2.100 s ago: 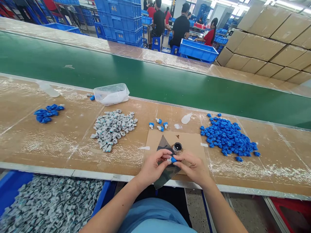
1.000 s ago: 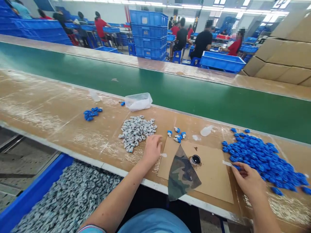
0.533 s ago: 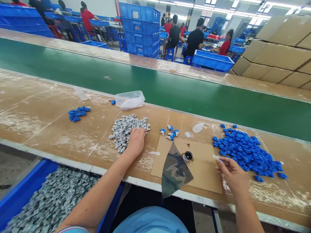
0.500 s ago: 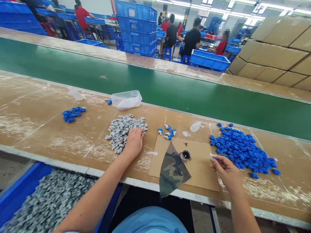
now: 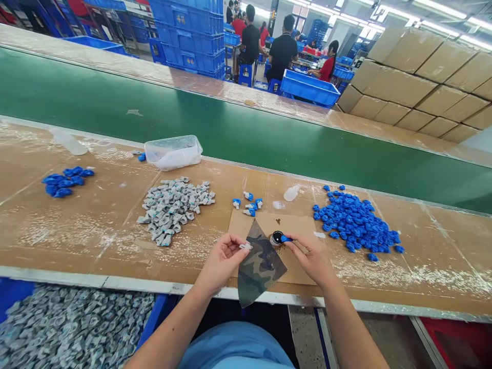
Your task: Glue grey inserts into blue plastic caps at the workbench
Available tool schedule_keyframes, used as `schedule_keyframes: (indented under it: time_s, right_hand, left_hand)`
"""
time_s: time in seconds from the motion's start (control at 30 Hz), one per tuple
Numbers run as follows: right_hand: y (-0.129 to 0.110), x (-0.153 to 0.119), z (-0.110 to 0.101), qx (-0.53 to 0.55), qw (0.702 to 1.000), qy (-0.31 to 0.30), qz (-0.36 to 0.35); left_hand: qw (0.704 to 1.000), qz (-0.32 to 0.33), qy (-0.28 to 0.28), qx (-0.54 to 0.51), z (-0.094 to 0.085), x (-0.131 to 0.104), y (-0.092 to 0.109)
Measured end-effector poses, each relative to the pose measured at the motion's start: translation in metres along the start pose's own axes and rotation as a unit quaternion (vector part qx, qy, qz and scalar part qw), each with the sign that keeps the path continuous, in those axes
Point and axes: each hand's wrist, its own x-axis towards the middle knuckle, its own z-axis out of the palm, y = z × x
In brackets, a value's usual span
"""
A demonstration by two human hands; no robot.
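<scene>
My left hand pinches a small grey plastic part just left of the camouflage cloth. My right hand is closed on a small blue plastic part, held at the rim of a little round pot with dark contents. Cloth and pot rest on a flat cardboard sheet. Beyond the sheet lie several joined blue-and-white pieces. A pile of grey parts is to the left, and a heap of blue parts to the right.
A clear plastic tub and a small white bottle stand toward the green conveyor belt. More blue parts lie far left. Below the table edge is a blue bin full of grey parts. Several people sit beyond the belt.
My left hand has come from the grey pile to the cloth with a grey part. My right hand has moved left from beside the blue heap to the pot. The view has shifted right.
</scene>
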Motion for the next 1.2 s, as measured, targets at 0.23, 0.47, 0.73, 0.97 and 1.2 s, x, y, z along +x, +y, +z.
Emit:
schedule_keyframes:
  time_s: [0.23,0.47,0.73,0.97,1.2]
  right_hand:
    - [0.001,0.002,0.0,-0.006,1.0,-0.004,0.005]
    - [-0.002,0.002,-0.005,0.001,1.0,0.005,0.012]
    - [-0.013,-0.009,-0.002,0.079,0.995,0.012,0.053]
    - [-0.034,-0.011,0.016,0.159,0.987,-0.015,0.013]
    - [-0.031,-0.01,0.013,0.153,0.987,-0.057,-0.006]
  left_hand:
    - [0.999,-0.018,-0.016,-0.026,0.004,0.001,-0.008]
    - [0.997,-0.036,-0.06,-0.019,0.005,0.002,-0.018]
    - [0.993,0.045,-0.064,0.09,0.007,0.003,-0.028]
    - [0.996,0.016,-0.084,0.003,0.021,-0.003,-0.028]
    - [0.985,0.047,-0.138,0.096,0.017,-0.003,-0.021]
